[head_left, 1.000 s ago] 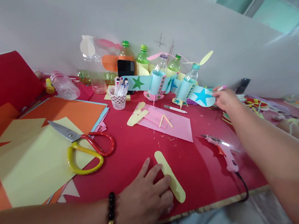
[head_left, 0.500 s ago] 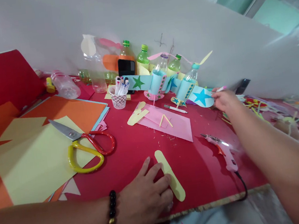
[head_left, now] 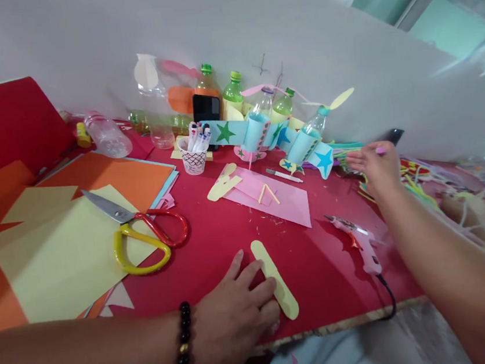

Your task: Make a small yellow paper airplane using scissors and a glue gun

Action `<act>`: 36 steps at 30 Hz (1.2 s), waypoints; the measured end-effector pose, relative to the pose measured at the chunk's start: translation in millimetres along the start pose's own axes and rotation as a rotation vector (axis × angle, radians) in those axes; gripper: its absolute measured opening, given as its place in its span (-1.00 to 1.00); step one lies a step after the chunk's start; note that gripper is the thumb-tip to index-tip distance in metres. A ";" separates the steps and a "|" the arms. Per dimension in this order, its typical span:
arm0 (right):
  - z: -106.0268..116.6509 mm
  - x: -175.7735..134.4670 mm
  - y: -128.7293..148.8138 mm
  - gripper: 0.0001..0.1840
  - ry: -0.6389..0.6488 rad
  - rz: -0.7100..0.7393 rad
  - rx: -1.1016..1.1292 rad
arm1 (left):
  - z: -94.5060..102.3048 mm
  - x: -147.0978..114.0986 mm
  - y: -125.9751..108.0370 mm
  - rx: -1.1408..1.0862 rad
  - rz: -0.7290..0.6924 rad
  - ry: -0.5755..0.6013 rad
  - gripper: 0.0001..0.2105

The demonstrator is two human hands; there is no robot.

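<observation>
My left hand point(head_left: 240, 316) lies on the red table point(head_left: 322, 266) with its fingers spread. Its fingertips rest against a pale yellow paper strip point(head_left: 280, 291) with rounded ends. My right hand point(head_left: 375, 161) is raised at the right, fingers stretched toward the blue paper-covered bottle plane point(head_left: 304, 146) but apart from its star-marked wing. The pink end of a slim pen point(head_left: 380, 151) shows at this hand; most of the pen is hidden. A pink glue gun point(head_left: 366, 247) lies below my right forearm's near side.
Large scissors point(head_left: 142, 240) lie on yellow paper point(head_left: 59, 267) at left. A cup of markers point(head_left: 194, 158), a second bottle plane point(head_left: 255, 137) and several bottles stand at the back. Pink paper point(head_left: 288, 200) lies mid-table. At right are tangled coloured strips and another person's hand point(head_left: 465, 212).
My right hand has come away from the plane's wing, moving right with the pen. The plane's wing has swung and its propeller has turned. My left hand stays at the strip.
</observation>
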State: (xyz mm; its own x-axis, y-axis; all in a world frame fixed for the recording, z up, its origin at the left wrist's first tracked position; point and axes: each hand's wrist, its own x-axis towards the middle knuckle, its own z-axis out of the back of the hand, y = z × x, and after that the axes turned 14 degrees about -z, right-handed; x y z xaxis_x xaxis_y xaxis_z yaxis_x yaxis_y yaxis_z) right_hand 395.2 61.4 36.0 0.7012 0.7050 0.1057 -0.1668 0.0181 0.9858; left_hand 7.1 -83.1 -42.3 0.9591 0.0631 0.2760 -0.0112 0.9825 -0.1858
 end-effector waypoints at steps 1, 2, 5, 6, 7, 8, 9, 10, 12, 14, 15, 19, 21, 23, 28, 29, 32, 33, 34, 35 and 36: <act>2.9 -6.3 1.8 -0.80 -0.006 0.031 0.005 | 0.1 -0.1 0.1 -0.003 0.002 0.002 -0.86; 5.5 -13.2 3.8 -0.81 -0.002 0.061 0.013 | 0.4 -0.1 0.1 -0.007 0.006 0.006 -0.86; 10.5 -41.2 10.7 -0.84 0.054 0.146 0.070 | 1.1 0.0 0.3 -0.017 0.018 0.015 -0.85; 10.9 -54.1 12.6 -0.84 0.064 0.151 0.096 | 0.9 0.1 0.3 -0.015 0.020 0.014 -0.84; 10.7 -69.2 13.8 -0.80 0.088 0.134 0.112 | 0.4 0.1 0.2 -0.013 0.020 0.012 -0.84; 9.8 -86.3 14.0 -0.74 0.117 0.125 0.121 | -0.2 0.1 0.1 -0.010 0.018 0.011 -0.83; 8.3 -105.2 13.0 -0.68 0.130 0.128 0.135 | -0.9 0.2 0.0 -0.006 0.017 0.011 -0.84; 6.2 -125.4 10.6 -0.60 0.135 0.136 0.146 | -1.6 0.2 -0.1 -0.001 0.014 0.009 -0.84; 0.7 -166.2 2.0 -0.51 0.241 0.046 0.163 | -2.5 0.1 -0.4 0.008 0.011 0.006 -0.84; -6.0 -202.2 -9.6 -0.66 0.365 -0.056 0.123 | -2.2 0.0 -0.6 0.018 0.011 0.010 -0.84; -9.4 -216.6 -15.6 -0.72 0.436 -0.102 0.105 | -1.7 0.0 -0.7 0.020 0.008 0.019 -0.84; -19.6 -245.1 -32.0 -0.88 0.615 -0.125 -0.111 | 1.5 0.1 -0.8 0.018 -0.005 0.037 -0.83; -22.0 -246.2 -34.6 -0.90 0.643 -0.060 -0.243 | 2.1 0.7 -0.8 0.010 0.000 0.037 -0.84; -23.4 -243.8 -35.2 -0.91 0.664 0.006 -0.339 | 1.4 1.7 -0.7 -0.002 0.004 0.039 -0.84; -27.6 -238.1 -38.6 -0.91 0.686 0.054 -0.403 | -1.2 3.7 -0.4 -0.028 0.012 0.013 -0.86; -28.6 -237.7 -39.7 -0.91 0.688 0.041 -0.405 | -0.6 4.0 -0.3 -0.033 0.013 0.017 -0.86; -31.3 -237.9 -42.0 -0.90 0.700 0.016 -0.418 | 3.2 4.6 -0.2 -0.057 0.015 0.048 -0.88; -32.0 -238.2 -42.2 -0.89 0.703 0.017 -0.426 | 4.5 4.8 -0.2 -0.066 0.018 0.059 -0.88; -32.5 -238.5 -42.2 -0.89 0.702 0.023 -0.434 | 5.5 5.0 -0.1 -0.073 0.022 0.068 -0.88; -32.8 -238.8 -42.1 -0.90 0.699 0.030 -0.442 | 6.1 5.2 0.0 -0.078 0.025 0.073 -0.88; -33.1 -239.1 -42.0 -0.90 0.693 0.037 -0.449 | 6.1 5.3 0.1 -0.084 0.028 0.078 -0.88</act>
State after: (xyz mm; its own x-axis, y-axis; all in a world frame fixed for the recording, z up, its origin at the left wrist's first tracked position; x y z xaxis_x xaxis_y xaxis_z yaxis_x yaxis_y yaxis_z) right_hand 211.6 -84.5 -34.9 0.1281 0.9854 -0.1120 -0.5458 0.1643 0.8216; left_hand 10.4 -81.6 -35.1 0.9780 0.0732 0.1956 -0.0176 0.9622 -0.2717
